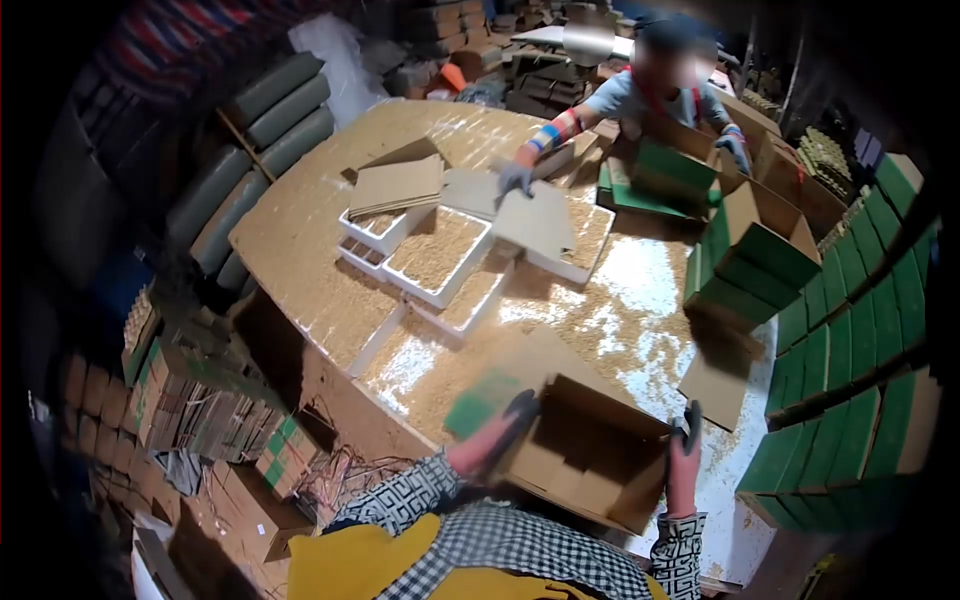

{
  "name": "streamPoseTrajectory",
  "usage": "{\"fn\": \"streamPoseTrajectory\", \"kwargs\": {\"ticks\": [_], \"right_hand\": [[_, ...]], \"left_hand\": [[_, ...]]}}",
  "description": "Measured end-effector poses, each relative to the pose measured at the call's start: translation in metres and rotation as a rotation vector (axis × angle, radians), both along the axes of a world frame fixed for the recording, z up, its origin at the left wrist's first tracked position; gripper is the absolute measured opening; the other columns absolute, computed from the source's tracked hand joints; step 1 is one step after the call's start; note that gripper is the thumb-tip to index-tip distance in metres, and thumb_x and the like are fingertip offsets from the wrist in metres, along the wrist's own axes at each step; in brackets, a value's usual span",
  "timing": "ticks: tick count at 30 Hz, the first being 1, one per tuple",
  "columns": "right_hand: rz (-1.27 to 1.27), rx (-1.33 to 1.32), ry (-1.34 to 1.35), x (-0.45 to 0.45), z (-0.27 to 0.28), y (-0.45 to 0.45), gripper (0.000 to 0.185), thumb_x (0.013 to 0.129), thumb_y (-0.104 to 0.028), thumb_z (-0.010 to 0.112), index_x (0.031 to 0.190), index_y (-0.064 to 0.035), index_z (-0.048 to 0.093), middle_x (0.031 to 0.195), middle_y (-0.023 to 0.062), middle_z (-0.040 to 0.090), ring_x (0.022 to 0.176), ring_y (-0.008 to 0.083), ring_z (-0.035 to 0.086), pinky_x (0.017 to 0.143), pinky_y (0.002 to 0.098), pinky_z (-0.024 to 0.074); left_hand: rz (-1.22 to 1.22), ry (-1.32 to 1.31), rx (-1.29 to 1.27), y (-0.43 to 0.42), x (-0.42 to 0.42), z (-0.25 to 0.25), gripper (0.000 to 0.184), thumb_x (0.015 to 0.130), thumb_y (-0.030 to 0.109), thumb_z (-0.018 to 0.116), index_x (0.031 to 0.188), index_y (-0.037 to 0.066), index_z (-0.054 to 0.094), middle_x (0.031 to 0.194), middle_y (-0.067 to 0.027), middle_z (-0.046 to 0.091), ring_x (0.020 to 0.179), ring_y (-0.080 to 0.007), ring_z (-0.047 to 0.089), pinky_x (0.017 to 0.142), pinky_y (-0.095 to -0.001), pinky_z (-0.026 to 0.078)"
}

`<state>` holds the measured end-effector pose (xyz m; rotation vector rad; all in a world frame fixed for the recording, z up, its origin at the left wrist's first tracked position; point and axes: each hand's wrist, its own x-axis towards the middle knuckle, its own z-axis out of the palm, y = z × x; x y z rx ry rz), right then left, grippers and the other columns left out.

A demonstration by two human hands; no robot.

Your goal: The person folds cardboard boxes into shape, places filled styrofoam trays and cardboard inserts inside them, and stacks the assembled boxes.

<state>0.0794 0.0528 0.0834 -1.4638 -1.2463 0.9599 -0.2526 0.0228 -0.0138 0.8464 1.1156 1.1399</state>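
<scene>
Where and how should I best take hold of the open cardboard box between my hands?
Probably best by the left and right walls of the open cardboard box, coming from both sides: left hand on one, right hand on the other. Its mouth faces up, and those walls stand opposite each other, so the hold should balance. The walls look thin; press lightly.
</scene>
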Motion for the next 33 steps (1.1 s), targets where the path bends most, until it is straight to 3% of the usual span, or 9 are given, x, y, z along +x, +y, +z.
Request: {"fn": "streamPoseTrajectory", "kwargs": {"ticks": [1, 2, 6, 10, 14, 22, 27, 29, 33], "right_hand": [[0.124, 0.039, -0.460, -0.012, -0.002, 0.003, 0.061, 0.083, -0.027, 0.067, 0.134, -0.0033, 0.044, 0.132, 0.0187, 0.047, 0.123, 0.0300, 0.045, 0.100, 0.0388, 0.0393], [0.165, 0.048, -0.738, -0.016, -0.024, 0.004, 0.064, 0.077, -0.021, 0.072, 0.132, -0.0012, 0.045, 0.129, 0.0204, 0.047, 0.121, 0.0365, 0.045, 0.102, 0.0414, 0.0383], [0.106, -0.133, -0.703, -0.028, -0.022, 0.026, 0.069, 0.072, -0.023, 0.076, 0.131, -0.0045, 0.046, 0.126, 0.0231, 0.046, 0.119, 0.0409, 0.045, 0.099, 0.0432, 0.0411], [0.031, -0.105, -0.966, -0.038, -0.025, 0.022, 0.065, 0.071, -0.023, 0.076, 0.128, -0.0079, 0.050, 0.126, 0.0199, 0.048, 0.116, 0.0380, 0.048, 0.096, 0.0433, 0.0423], [0.062, -0.176, -0.876, -0.041, -0.015, 0.022, 0.067, 0.069, -0.025, 0.077, 0.128, -0.0088, 0.049, 0.128, 0.0209, 0.047, 0.118, 0.0387, 0.046, 0.097, 0.0436, 0.0419], [0.037, -0.087, -0.992, -0.040, -0.021, 0.012, 0.066, 0.068, -0.025, 0.077, 0.126, -0.0093, 0.050, 0.120, 0.0198, 0.050, 0.112, 0.0382, 0.049, 0.094, 0.0439, 0.0432], [0.021, 0.215, -1.047, -0.041, -0.016, 0.010, 0.060, 0.070, -0.024, 0.075, 0.124, -0.0072, 0.054, 0.125, 0.0195, 0.049, 0.113, 0.0393, 0.047, 0.096, 0.0483, 0.0397], [0.101, 0.424, -1.001, -0.042, -0.001, 0.005, 0.057, 0.070, -0.021, 0.074, 0.122, -0.0059, 0.056, 0.129, 0.0198, 0.049, 0.115, 0.0406, 0.046, 0.100, 0.0487, 0.0371], [0.200, 0.424, -0.457, -0.024, -0.022, -0.004, 0.049, 0.078, -0.013, 0.068, 0.124, -0.0020, 0.055, 0.113, 0.0178, 0.062, 0.101, 0.0294, 0.061, 0.086, 0.0386, 0.0499]], "left_hand": [[0.041, -0.244, -0.101, 0.005, -0.016, -0.008, 0.063, 0.097, 0.037, 0.050, 0.144, 0.001, 0.030, 0.143, -0.0135, 0.040, 0.132, -0.0244, 0.038, 0.107, -0.0333, 0.031], [0.162, 0.187, -0.067, 0.025, -0.035, 0.052, 0.064, 0.099, 0.041, 0.044, 0.144, -0.002, 0.029, 0.141, -0.0167, 0.042, 0.130, -0.0276, 0.039, 0.107, -0.0345, 0.031], [0.913, 0.639, -0.211, 0.150, -0.213, -0.089, 0.072, 0.093, 0.050, 0.050, 0.129, -0.012, 0.041, 0.127, -0.0329, 0.047, 0.116, -0.0427, 0.049, 0.095, -0.0455, 0.039], [0.761, 0.879, -0.622, 0.242, -0.227, -0.073, 0.089, 0.087, 0.069, 0.038, 0.136, -0.005, 0.036, 0.137, -0.0321, 0.038, 0.124, -0.0413, 0.043, 0.103, -0.0491, 0.033], [0.929, 0.774, -0.511, 0.254, -0.156, -0.028, 0.083, 0.088, 0.062, 0.047, 0.135, -0.005, 0.035, 0.137, -0.0288, 0.038, 0.130, -0.0402, 0.034, 0.109, -0.0469, 0.025], [1.423, -0.177, -0.377, 0.301, -0.153, 0.005, 0.097, 0.068, 0.027, 0.085, 0.140, 0.003, 0.025, 0.137, -0.0179, 0.040, 0.121, -0.0317, 0.047, 0.104, -0.0421, 0.041], [1.268, -0.475, -0.162, 0.248, -0.148, 0.016, 0.074, 0.068, 0.016, 0.079, 0.128, 0.002, 0.038, 0.120, -0.0177, 0.052, 0.101, -0.0304, 0.058, 0.088, -0.0428, 0.050], [0.796, -0.617, -0.006, 0.207, -0.149, -0.018, 0.051, 0.082, 0.035, 0.064, 0.122, 0.006, 0.052, 0.116, -0.0136, 0.059, 0.099, -0.0292, 0.061, 0.085, -0.0400, 0.051], [0.440, -0.709, -0.042, 0.097, -0.072, 0.084, 0.042, 0.087, 0.021, 0.058, 0.125, 0.004, 0.052, 0.121, -0.0143, 0.058, 0.111, -0.0269, 0.058, 0.093, -0.0376, 0.049]]}}
